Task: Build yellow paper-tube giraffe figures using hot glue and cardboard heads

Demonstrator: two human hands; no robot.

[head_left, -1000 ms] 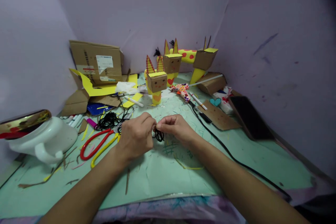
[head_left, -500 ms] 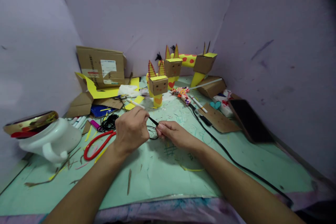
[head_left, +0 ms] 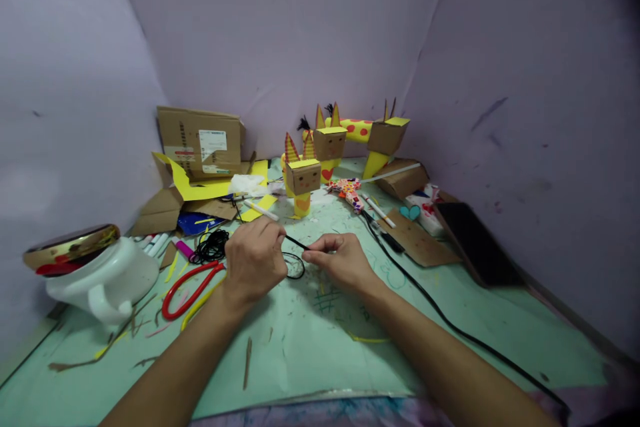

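A short length of thin black cord [head_left: 296, 241] is stretched between my two hands above the table. My left hand [head_left: 255, 261] is closed in a fist around one part of it. With thumb and fingertips, my right hand [head_left: 341, 259] pinches the other end. A loop of the cord hangs below, between the hands. To the left lies a tangled bundle of black cord [head_left: 211, 247], beside a red looped handle [head_left: 173, 292] whose other end is hidden behind my left hand. Just beyond my hands stands a small box-headed cardboard animal [head_left: 304, 179] with striped yellow ears.
Two more cardboard animals [head_left: 330, 144] [head_left: 386, 137] stand behind. A patterned glue gun [head_left: 350, 193] trails a black cable [head_left: 440, 303] rightward. A phone [head_left: 477, 243] leans at the right wall. At left are a white pot [head_left: 107, 273], cardboard box [head_left: 200, 143] and yellow paper [head_left: 195, 191].
My right hand has drawn slightly right, away from the left, and more cord shows between them. The camera view has tilted up a little.
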